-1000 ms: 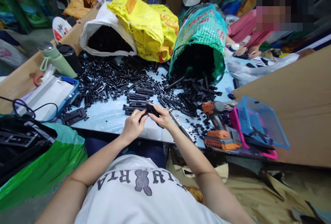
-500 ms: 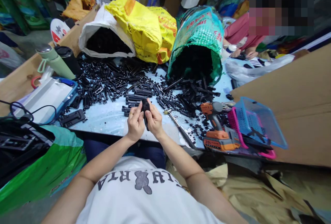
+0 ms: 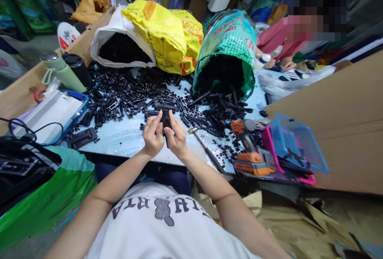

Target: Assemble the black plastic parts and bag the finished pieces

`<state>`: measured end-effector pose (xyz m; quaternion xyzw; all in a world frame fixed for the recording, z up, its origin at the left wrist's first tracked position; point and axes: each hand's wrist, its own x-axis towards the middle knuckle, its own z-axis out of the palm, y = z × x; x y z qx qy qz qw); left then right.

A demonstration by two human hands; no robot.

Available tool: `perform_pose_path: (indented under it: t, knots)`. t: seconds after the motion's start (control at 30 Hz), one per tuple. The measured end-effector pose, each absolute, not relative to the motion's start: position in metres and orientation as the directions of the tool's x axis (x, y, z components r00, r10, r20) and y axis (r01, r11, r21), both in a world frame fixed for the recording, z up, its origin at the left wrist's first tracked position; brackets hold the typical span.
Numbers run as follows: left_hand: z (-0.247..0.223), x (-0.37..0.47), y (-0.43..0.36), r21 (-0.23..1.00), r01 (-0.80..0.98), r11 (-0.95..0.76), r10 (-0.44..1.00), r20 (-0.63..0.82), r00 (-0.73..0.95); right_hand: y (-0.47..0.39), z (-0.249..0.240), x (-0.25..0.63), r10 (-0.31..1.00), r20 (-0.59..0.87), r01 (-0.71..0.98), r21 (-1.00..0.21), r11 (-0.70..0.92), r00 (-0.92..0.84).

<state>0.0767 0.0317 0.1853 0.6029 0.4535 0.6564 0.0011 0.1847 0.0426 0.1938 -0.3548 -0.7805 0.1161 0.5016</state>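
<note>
Turned from its slant a second ago, the black part [image 3: 166,119] now points straight away from the person, and the right hand [image 3: 177,136] has drawn left of the hand tool [image 3: 206,149]. From the head view, the part sits between the two hands, the fingers of the left hand [image 3: 153,136] and of the right pinching it from either side; its lower end is mostly hidden by them. Just beyond the fingertips, more black parts [image 3: 149,113] lie stacked on the desk [image 3: 119,135]. Farther right of the fingers stands an orange drill [image 3: 254,163].
</note>
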Motion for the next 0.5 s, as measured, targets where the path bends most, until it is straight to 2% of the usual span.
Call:
perform_pose_path:
  t: [0.07, 0.2, 0.37, 0.43, 0.5]
  knots:
    - [0.189, 0.074, 0.032, 0.579, 0.528, -0.621, 0.543, 0.804, -0.243, 0.042, 0.196, 0.184, 0.647, 0.715, 0.417, -0.520, 0.745, -0.265]
    - [0.197, 0.058, 0.038, 0.553, 0.498, -0.668, 0.600, 0.796, -0.079, 0.044, 0.197, 0.189, 0.646, 0.712, 0.432, -0.509, 0.744, -0.275]
    - [0.199, 0.047, 0.048, 0.590, 0.488, -0.643, 0.679, 0.734, 0.009, 0.049, 0.187, 0.186, 0.732, 0.633, 0.444, -0.596, 0.669, -0.252]
    - [0.186, 0.052, 0.048, 0.644, 0.497, -0.581, 0.730, 0.682, -0.030, 0.051, 0.176, 0.185, 0.759, 0.593, 0.429, -0.632, 0.645, -0.268]
    - [0.161, 0.059, 0.041, 0.761, 0.477, -0.440, 0.805, 0.570, -0.165, 0.059, 0.160, 0.189, 0.769, 0.501, 0.414, -0.650, 0.637, -0.397]
